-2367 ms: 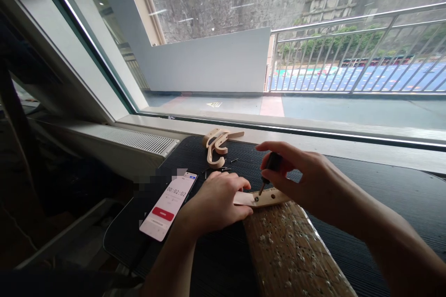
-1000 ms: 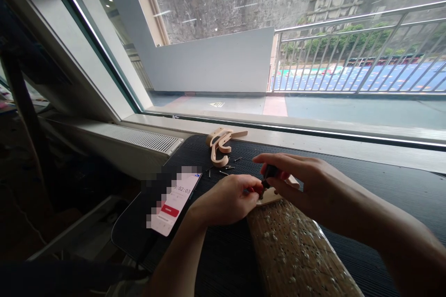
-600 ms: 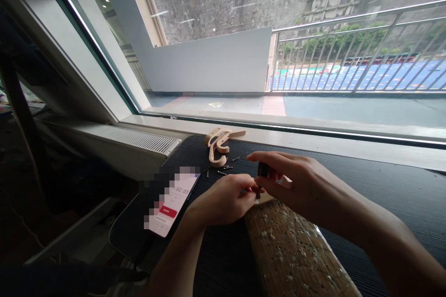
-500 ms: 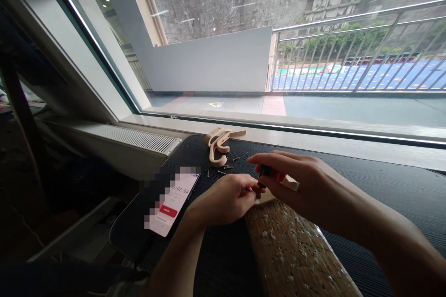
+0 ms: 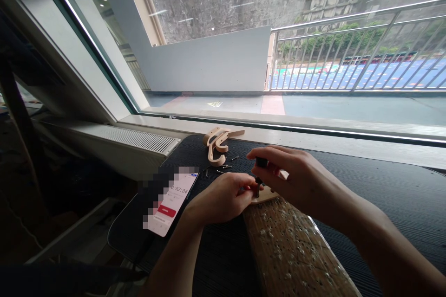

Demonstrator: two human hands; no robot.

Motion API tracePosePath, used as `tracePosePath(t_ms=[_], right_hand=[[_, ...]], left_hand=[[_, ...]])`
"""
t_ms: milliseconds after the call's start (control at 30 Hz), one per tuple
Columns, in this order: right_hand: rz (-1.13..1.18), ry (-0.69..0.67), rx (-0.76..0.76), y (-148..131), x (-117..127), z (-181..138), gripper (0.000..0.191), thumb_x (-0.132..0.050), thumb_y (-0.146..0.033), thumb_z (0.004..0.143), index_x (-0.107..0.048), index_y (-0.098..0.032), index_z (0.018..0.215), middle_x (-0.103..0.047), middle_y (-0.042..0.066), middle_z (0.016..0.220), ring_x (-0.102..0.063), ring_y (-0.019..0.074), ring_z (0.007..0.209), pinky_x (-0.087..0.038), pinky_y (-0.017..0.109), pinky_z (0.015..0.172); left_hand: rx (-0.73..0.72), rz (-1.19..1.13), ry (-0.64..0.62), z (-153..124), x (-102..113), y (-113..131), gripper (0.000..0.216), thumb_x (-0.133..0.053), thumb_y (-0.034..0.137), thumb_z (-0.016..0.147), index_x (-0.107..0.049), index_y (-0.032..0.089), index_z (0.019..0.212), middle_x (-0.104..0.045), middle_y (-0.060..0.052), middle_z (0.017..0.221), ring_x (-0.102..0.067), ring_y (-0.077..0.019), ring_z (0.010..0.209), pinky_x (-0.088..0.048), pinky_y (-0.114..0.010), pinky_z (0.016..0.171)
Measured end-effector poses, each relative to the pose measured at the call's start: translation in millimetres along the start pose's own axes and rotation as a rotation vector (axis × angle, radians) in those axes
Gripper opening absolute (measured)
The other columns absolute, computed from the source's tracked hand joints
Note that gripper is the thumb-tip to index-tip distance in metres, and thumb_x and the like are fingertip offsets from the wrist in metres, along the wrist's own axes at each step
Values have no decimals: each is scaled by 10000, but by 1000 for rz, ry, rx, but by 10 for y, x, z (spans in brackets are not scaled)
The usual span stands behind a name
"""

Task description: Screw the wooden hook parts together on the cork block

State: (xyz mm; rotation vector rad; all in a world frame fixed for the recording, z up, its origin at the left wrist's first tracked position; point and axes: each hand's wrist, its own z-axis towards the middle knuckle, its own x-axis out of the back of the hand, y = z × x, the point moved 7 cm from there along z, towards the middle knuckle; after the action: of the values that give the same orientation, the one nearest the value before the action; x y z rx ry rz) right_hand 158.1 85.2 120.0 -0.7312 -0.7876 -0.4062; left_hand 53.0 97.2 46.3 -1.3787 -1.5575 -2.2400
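A short screwdriver with a black handle (image 5: 261, 162) is in the fingers of my right hand (image 5: 296, 174), pointing down. Under its tip stands a small screw (image 5: 258, 191), upright in a pale wooden piece (image 5: 268, 195). My left hand (image 5: 223, 197) is closed, thumb and forefinger pinched around the screw. That wooden piece lies flat on the far end of a thick, scarred wooden board (image 5: 296, 246); my right hand partly hides it.
Pale wooden hooks (image 5: 216, 160) lie at the table's far edge, with several loose screws (image 5: 226, 167) before them. A phone (image 5: 174, 204) showing a timer rests left of my left hand. Beyond the black table (image 5: 383, 185) are a window sill and a radiator (image 5: 139, 137).
My right hand has shifted slightly left and up, and the screwdriver handle stands higher. More of the wooden piece shows between my hands. My left hand keeps its pinch.
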Motion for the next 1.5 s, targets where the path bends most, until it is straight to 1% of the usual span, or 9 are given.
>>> tracePosePath(t_ms=[100, 233, 467, 600, 800, 933, 1133, 1300, 1500], right_hand=[[-7, -25, 20, -39, 22, -29, 292, -521, -195, 867, -586, -254, 1145, -654, -12, 995, -589, 86, 794, -429, 189, 664], [11, -43, 78, -85, 67, -59, 275, -480, -157, 880, -609, -251, 1104, -655, 0, 1008, -593, 102, 852, -433, 203, 721], [-18, -25, 59, -34, 51, 4, 220, -505, -229, 887, -642, -220, 1059, -640, 12, 897, -563, 93, 711, -411, 214, 610], [-50, 6, 59, -47, 25, 10, 236, -506, -219, 880, -641, -209, 1074, -647, 23, 891, -561, 93, 672, -417, 222, 601], [-21, -27, 67, -83, 8, -52, 383, -513, -157, 852, -564, -231, 1224, -667, 50, 1047, -622, 140, 844, -466, 244, 697], [-4, -42, 69, -66, 15, -43, 370, -519, -153, 856, -574, -242, 1211, -690, 29, 998, -634, 130, 831, -468, 220, 686], [-32, -2, 18, 4, 28, 4, 251, -561, -254, 854, -630, -217, 1093, -682, 19, 905, -610, 110, 716, -452, 213, 637], [-40, -26, 25, -39, 55, -31, 319, -563, -232, 843, -608, -231, 1159, -682, 29, 950, -616, 122, 761, -456, 221, 643], [2, -46, 64, -63, 94, -63, 285, -519, -201, 867, -632, -235, 1126, -698, 35, 977, -635, 138, 820, -475, 234, 695]], left_hand=[[-33, -12, -7, 0, 3, 29, 181, -434, 128, 825, -607, 153, 779, -610, 19, 727, -512, -90, 661, -355, -193, 599], [-38, 4, 2, -2, 12, 34, 170, -440, 137, 830, -591, 152, 753, -583, 24, 693, -491, -87, 642, -349, -196, 589], [-19, -7, -1, 1, -7, 21, 189, -440, 149, 836, -625, 154, 798, -632, 8, 752, -538, -99, 677, -379, -198, 621], [5, 13, -9, 8, -17, -5, 196, -445, 163, 834, -637, 148, 798, -632, 2, 725, -537, -103, 653, -379, -198, 594], [-18, 3, -11, 0, 1, 20, 200, -447, 154, 833, -646, 145, 842, -660, -13, 777, -559, -119, 689, -396, -210, 630], [-28, 2, -10, -8, 7, 36, 183, -448, 147, 828, -631, 155, 816, -639, 6, 744, -540, -104, 669, -379, -200, 614], [-11, 24, 0, -9, 7, 32, 187, -440, 139, 820, -622, 155, 782, -592, 21, 683, -487, -84, 612, -343, -194, 566], [-20, 1, -16, -3, 1, 47, 201, -423, 132, 835, -623, 151, 815, -628, 3, 763, -531, -102, 682, -378, -199, 620], [-35, 17, -3, -3, 12, 71, 188, -433, 133, 841, -611, 149, 782, -610, 6, 734, -525, -102, 678, -380, -198, 623]])
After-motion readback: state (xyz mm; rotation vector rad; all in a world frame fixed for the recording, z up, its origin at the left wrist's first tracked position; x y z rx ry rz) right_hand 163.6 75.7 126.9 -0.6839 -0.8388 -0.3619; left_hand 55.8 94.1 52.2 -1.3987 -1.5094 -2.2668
